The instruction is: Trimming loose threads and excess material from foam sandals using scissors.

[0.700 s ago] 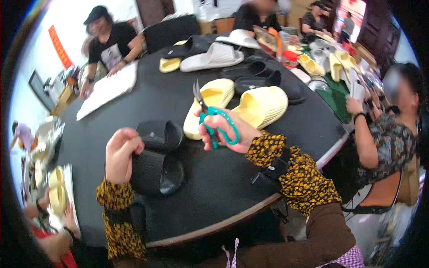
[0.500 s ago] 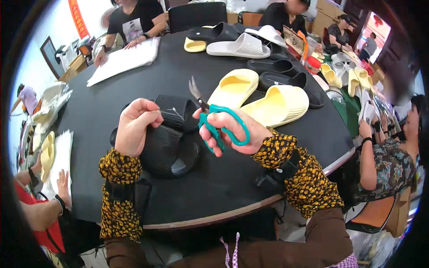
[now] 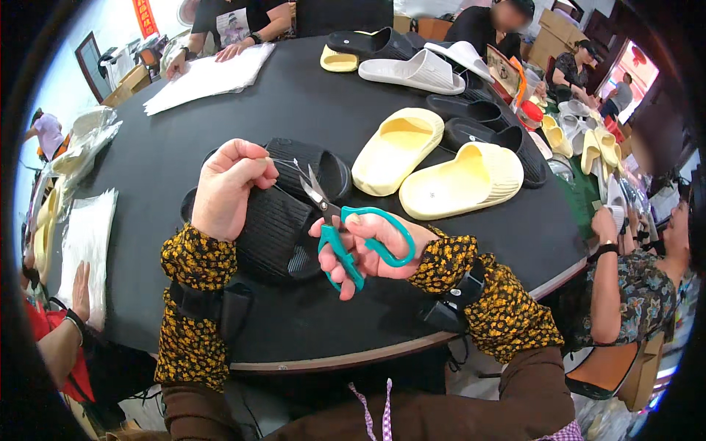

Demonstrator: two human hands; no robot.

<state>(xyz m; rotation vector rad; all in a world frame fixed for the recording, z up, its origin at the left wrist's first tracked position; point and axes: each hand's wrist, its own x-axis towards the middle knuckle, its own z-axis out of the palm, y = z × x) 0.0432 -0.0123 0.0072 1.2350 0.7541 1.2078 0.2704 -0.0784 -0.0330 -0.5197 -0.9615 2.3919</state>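
Observation:
My left hand [image 3: 224, 192] pinches a thin, clear strand [image 3: 287, 162], perhaps a thread or plastic tie; its exact kind is too fine to tell. In my right hand [image 3: 370, 232] are scissors [image 3: 325, 203] with teal handles, my fingers through the loops. Their blades are parted and point up and left, close to the strand. Beneath both hands lies a pair of black ribbed slippers [image 3: 273, 220] on the table, partly hidden by my left hand. Just beyond my right hand rest a cream slipper [image 3: 393, 151] and a second cream slipper [image 3: 460, 184].
More black slippers [image 3: 474, 110] and a light grey slipper [image 3: 412, 71] are at the back of the black table [image 3: 382, 316]. White sheets [image 3: 209, 82] lie far left, another white stack [image 3: 87, 235] near left. Other people sit around the table; more slippers [image 3: 566, 140] are on the right.
My right hand has lowered and brought the scissors blades down and left toward the strand. The left hand keeps its pinch. The view has shifted a little.

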